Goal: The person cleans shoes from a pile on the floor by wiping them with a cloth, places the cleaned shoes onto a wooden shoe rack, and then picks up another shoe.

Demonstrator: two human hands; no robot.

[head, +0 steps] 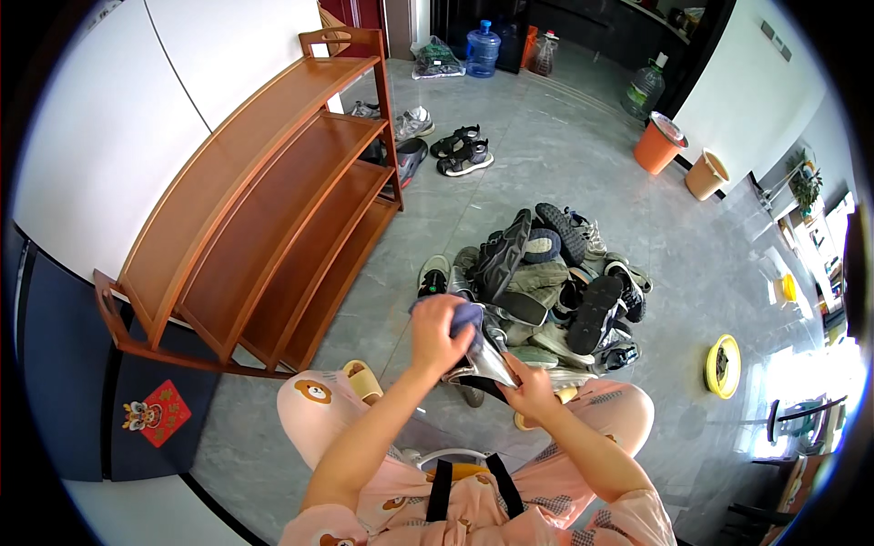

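Note:
My left hand (440,336) grips a bunched dark blue cloth (467,317) and presses it against the far end of a shoe. That shoe (489,366) has a shiny silver-grey upper and a dark opening, and my right hand (530,390) holds it by the near end. It hangs between my knees, just this side of a heap of shoes (546,280) on the floor. A black sole (595,315) faces up on the heap's right. A grey-and-black shoe (434,274) stands at the heap's left edge. The cloth hides part of the held shoe.
A brown wooden shoe rack (273,184) with several shelves stands to my left. Black sandals (466,155) and other shoes lie beyond its far end. A yellow basin (722,366) sits on the right, with orange (657,147) and tan (707,176) bins farther off. A blue water jug (483,51) stands at the back.

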